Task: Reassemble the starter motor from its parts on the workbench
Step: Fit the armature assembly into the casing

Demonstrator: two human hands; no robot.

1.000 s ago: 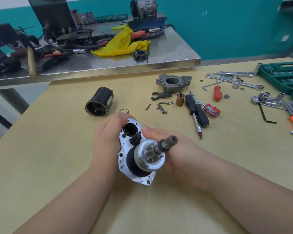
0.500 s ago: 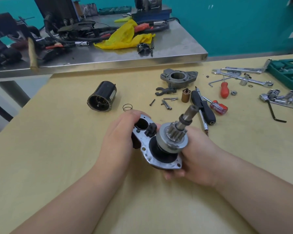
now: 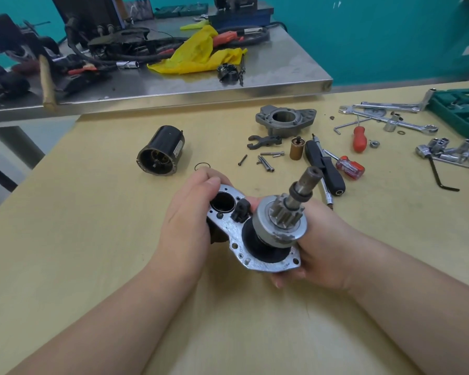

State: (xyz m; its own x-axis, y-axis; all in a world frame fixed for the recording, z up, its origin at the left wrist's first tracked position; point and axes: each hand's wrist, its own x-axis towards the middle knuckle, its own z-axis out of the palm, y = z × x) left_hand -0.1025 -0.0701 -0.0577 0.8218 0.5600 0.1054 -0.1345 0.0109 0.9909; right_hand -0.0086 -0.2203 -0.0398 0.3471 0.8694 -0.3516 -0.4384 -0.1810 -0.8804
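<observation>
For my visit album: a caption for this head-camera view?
Both hands, left hand and right hand, hold a half-built starter motor above the workbench.

Both forearms are being held out over the bench and angled inward, the left hand [image 3: 186, 226] being kept curled with its fingers wrapped over the top, the right hand [image 3: 318, 247] being cupped underneath, fingertips showing below.

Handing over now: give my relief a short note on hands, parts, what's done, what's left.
Left hand and right hand both grip the plate-and-pinion assembly above the workbench, shaft pointing up and away.
Done: pinion drive sits on the plate.
Left: black motor housing, grey nose housing, fork lever, brass plunger, spring ring and bolts lie loose on the bench.
</observation>
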